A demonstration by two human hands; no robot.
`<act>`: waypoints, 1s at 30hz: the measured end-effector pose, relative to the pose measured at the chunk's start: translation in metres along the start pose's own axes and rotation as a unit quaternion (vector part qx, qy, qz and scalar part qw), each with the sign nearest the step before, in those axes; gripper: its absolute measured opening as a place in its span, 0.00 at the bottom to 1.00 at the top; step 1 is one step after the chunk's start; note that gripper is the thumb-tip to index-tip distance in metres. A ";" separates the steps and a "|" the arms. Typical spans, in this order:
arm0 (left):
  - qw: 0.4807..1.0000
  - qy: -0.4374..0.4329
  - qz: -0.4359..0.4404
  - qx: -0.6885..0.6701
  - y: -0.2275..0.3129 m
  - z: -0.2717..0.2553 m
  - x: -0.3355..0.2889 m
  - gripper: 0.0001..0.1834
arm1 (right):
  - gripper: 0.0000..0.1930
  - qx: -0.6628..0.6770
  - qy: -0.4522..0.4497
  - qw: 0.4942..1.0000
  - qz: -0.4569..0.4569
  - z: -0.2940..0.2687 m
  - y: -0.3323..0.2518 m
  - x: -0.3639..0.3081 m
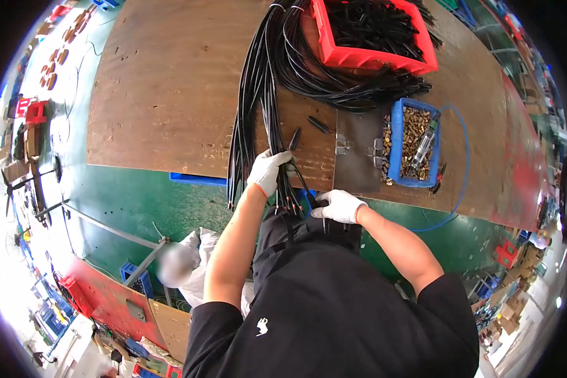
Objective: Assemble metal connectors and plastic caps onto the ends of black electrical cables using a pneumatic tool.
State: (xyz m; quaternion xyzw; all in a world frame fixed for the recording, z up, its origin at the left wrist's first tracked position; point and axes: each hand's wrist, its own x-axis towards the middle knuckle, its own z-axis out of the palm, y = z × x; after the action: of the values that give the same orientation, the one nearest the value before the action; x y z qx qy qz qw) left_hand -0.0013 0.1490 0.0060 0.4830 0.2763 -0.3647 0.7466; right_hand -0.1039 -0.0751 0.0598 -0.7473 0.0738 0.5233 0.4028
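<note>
My left hand (269,171), in a white glove, is closed around a bundle of thin black cables (272,120) at the table's near edge. Their bared ends (285,206) hang below it. My right hand (341,206), also gloved, pinches a black tubular sleeve (312,201) beside the cable ends. Whether a cable runs into that sleeve is too small to tell. Two loose black sleeves, one (319,124) farther off and one (295,138) nearer, lie on the table just beyond my hands.
A red crate (334,58) of black sleeves stands at the back, with more cables around it. On the right, a blue bin (395,148) holds brass fittings and a handheld tool (424,145) beside a blue hose (467,157). Pliers (440,178) lie alongside. Another person (195,258) is at lower left.
</note>
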 end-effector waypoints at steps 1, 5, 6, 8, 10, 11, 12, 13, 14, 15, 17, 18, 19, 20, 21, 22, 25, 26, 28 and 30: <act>1.000 0.004 -0.012 -0.008 0.000 -0.003 0.001 0.08 | 0.31 -0.062 0.024 0.998 0.005 -0.003 -0.012 -0.002; 0.998 -0.006 -0.034 0.052 0.005 -0.004 0.002 0.10 | 0.34 0.171 -0.047 0.983 0.043 -0.002 -0.003 0.020; 0.998 -0.006 -0.035 0.056 0.006 -0.006 0.000 0.09 | 0.32 0.230 -0.079 0.967 0.078 -0.012 -0.016 0.020; 0.998 -0.001 -0.038 0.045 0.004 -0.006 -0.001 0.09 | 0.30 0.230 -0.044 0.971 0.056 -0.021 -0.041 0.026; 0.998 0.006 -0.023 0.052 -0.001 -0.009 0.003 0.11 | 0.28 0.222 0.000 0.975 -0.016 -0.025 -0.053 0.053; 0.998 0.005 -0.021 0.052 -0.002 -0.013 0.005 0.11 | 0.28 0.227 -0.023 0.973 0.009 -0.033 -0.049 0.068; 0.995 0.024 -0.003 0.092 -0.001 -0.021 0.004 0.12 | 0.26 0.197 0.006 0.980 0.020 -0.040 -0.063 0.076; 0.990 0.039 0.011 0.136 0.005 -0.019 -0.001 0.14 | 0.24 0.172 0.038 0.984 0.034 -0.050 -0.070 0.083; 0.992 0.032 -0.014 0.120 0.012 -0.017 -0.006 0.17 | 0.22 0.178 0.037 0.982 0.050 -0.060 -0.070 0.094; 0.992 0.037 -0.012 0.118 0.015 -0.022 -0.010 0.17 | 0.21 0.179 0.032 0.981 0.062 -0.065 -0.073 0.108; 0.994 0.039 -0.041 0.099 0.020 -0.028 -0.012 0.15 | 0.20 0.250 0.016 0.966 0.064 -0.077 -0.077 0.124; 0.993 0.032 -0.046 0.100 0.023 -0.031 -0.013 0.17 | 0.19 0.279 0.015 0.957 0.076 -0.084 -0.088 0.120; 0.994 0.034 -0.042 0.097 0.025 -0.033 -0.014 0.17 | 0.18 0.308 0.014 0.947 0.089 -0.092 -0.101 0.113; 0.997 0.014 -0.048 0.059 0.026 -0.033 -0.015 0.17 | 0.16 0.330 0.020 0.939 0.097 -0.092 -0.089 0.129; 0.998 -0.008 -0.053 0.020 0.026 -0.034 -0.015 0.18 | 0.16 0.325 0.019 0.941 0.096 -0.090 -0.094 0.129; 0.998 -0.005 -0.066 -0.012 0.021 -0.037 -0.012 0.19 | 0.16 0.373 0.059 0.924 0.063 -0.083 -0.097 0.127; 0.999 -0.042 -0.020 0.018 0.013 -0.035 -0.010 0.18 | 0.13 0.399 0.189 0.897 -0.003 -0.054 -0.096 0.122; 0.999 -0.019 -0.006 0.027 0.013 -0.031 -0.010 0.16 | 0.14 0.363 0.189 0.912 -0.011 -0.044 -0.095 0.119; 1.000 -0.023 -0.002 0.014 0.006 -0.039 -0.005 0.16 | 0.17 0.263 0.212 0.939 -0.065 -0.027 -0.090 0.115; 0.999 -0.043 -0.010 0.010 0.009 -0.046 -0.002 0.14 | 0.19 0.212 0.168 0.960 -0.068 -0.028 -0.078 0.105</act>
State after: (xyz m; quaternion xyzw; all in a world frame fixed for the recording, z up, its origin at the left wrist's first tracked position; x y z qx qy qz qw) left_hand 0.0015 0.1948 -0.0054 0.4717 0.2452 -0.3953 0.7491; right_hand 0.0047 -0.0097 0.0163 -0.7252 0.1990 0.3339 0.5683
